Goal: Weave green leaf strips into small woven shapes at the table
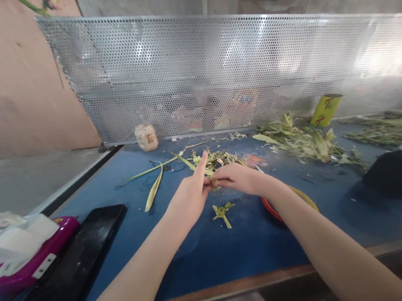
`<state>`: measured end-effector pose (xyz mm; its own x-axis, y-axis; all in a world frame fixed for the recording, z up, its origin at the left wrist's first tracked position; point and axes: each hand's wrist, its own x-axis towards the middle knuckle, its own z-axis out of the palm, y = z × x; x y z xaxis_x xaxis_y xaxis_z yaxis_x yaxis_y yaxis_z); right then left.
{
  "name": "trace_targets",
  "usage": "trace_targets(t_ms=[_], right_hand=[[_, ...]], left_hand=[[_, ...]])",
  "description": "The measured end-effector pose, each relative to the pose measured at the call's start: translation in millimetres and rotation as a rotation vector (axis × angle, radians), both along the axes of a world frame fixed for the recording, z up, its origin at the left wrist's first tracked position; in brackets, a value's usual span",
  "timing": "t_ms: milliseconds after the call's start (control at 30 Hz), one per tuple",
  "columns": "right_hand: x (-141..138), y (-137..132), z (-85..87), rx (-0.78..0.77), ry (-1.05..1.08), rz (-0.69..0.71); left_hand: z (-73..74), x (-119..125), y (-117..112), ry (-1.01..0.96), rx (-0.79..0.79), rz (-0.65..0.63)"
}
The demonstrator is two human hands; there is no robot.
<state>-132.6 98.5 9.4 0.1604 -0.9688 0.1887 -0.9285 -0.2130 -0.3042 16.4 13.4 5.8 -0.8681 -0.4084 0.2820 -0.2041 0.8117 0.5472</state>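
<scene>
My left hand (191,192) and my right hand (238,177) meet over the middle of the blue table, fingertips pressed together. One finger of the left hand points up. Between the fingertips is a bit of greenish leaf strip (210,182), mostly hidden by the fingers. A longer pale green leaf strip (184,161) slants toward the hands from the far left. Just beyond them lies a heap of dry leaf scraps (223,157). Closer to me, a small folded piece of green leaf (224,213) with several ends lies flat on the table.
An orange-rimmed bowl (272,210) sits partly under my right forearm. To the left are a black phone (69,265) and a magenta box (30,269) with white tissue. Farther back stand a wrapped roll (146,137), dried husks (304,139), a yellow tube (324,110) and a perforated metal screen (176,52).
</scene>
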Motion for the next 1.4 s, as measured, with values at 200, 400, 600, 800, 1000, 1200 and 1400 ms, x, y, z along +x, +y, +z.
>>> trace_targets(t_ms=[200,400,600,800,1000,1200,1400], right_hand=[[2.7,-1.3,-2.1,0.003,0.010,-0.007],[6.7,-1.5,-2.3,0.081,-0.068,-0.071],[7.7,-2.0,0.3,0.082,-0.120,-0.070],[6.7,-0.4,1.7,0.052,-0.078,-0.087],[7.6,-0.8,-0.4,0.040,-0.041,-0.112],[11.5,-0.3,-0.2,0.063,-0.084,-0.153],[13.7,-1.2,-0.6,0.078,-0.271,-0.192]], left_hand=[[2.2,2.4,-2.4,0.022,0.052,0.035],[0.7,0.5,0.1,-0.027,-0.079,0.064],[-2.5,-0.8,0.1,-0.041,-0.113,0.088],[-2.9,-1.5,1.9,-0.068,-0.193,0.073],[-0.9,-2.3,2.1,-0.119,-0.167,0.067],[-0.1,-3.0,1.4,-0.137,-0.157,0.095],[0.3,-3.0,0.8,-0.156,-0.191,0.153]])
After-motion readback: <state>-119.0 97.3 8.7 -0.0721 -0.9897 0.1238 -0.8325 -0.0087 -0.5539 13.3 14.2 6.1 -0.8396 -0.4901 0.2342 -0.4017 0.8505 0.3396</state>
